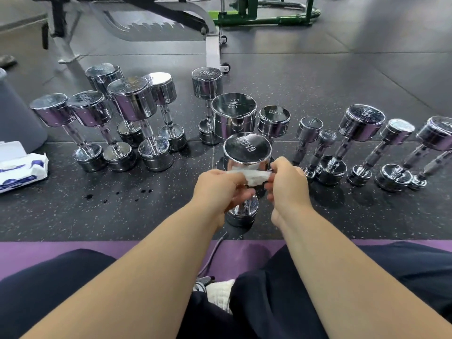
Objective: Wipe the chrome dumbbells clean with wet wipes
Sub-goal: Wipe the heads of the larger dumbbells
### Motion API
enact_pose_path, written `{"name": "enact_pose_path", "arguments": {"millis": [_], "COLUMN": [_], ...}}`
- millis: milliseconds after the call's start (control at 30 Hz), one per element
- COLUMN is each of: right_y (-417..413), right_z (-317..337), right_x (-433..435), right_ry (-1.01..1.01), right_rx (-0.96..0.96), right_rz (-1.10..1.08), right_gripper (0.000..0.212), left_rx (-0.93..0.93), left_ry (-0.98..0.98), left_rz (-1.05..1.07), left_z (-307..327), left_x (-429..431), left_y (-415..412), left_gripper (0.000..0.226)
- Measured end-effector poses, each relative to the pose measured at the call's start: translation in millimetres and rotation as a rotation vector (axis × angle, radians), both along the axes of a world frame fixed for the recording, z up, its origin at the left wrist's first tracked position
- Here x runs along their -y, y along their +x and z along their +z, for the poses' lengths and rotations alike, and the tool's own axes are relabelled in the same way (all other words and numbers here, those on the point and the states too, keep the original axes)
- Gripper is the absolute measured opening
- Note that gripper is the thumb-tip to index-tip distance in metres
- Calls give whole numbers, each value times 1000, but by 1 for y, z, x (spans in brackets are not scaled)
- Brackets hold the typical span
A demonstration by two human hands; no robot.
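At centre, our left hand (217, 189) and right hand (288, 184) pinch crumpled white wet wipe (254, 177) before upright chrome dumbbell (247, 149). Other chrome dumbbells (132, 104) at 10, 2 o'clock; white wipe pack (22, 167) at 9; speckled black floor (97, 216).

Bare floor (117, 211) is lying open left of the near upright dumbbell (247, 150), as far as the wipe pack (22, 167). A left cluster (132, 104), a 9KG dumbbell (233, 116) just behind and a leaning right row (362, 143) are hemming it in. The left hand (217, 189) and right hand (286, 182), holding a wet wipe (254, 178), are filling the near side.
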State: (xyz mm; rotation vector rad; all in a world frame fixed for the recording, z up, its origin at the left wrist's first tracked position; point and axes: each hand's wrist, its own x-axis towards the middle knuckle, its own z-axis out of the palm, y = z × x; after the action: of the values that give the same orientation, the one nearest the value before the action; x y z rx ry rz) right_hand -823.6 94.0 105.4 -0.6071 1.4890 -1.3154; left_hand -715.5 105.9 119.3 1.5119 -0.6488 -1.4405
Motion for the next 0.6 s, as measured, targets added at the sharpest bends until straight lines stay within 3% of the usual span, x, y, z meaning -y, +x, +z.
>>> {"name": "enact_pose_path", "arguments": {"millis": [133, 267, 367, 500, 600], "right_y": [2, 2, 4, 3, 2], "right_z": [1, 1, 0, 1, 4], "right_x": [0, 4, 5, 3, 3], "right_ry": [-5, -7, -5, 3, 3], "right_rx": [23, 21, 26, 13, 13], "right_rz": [-9, -61, -84, -91, -98], "right_gripper": [7, 16, 17, 13, 11], "left_rx": [-86, 30, 213, 218, 293], "left_ry": [-77, -135, -137, -105, -217], "left_rz": [218, 109, 166, 220, 242], "left_z": [1, -1, -6, -13, -3], "left_x": [10, -2, -7, -5, -3], "left_y": [11, -4, -14, -13, -10], "left_gripper": [23, 40, 24, 17, 8]}}
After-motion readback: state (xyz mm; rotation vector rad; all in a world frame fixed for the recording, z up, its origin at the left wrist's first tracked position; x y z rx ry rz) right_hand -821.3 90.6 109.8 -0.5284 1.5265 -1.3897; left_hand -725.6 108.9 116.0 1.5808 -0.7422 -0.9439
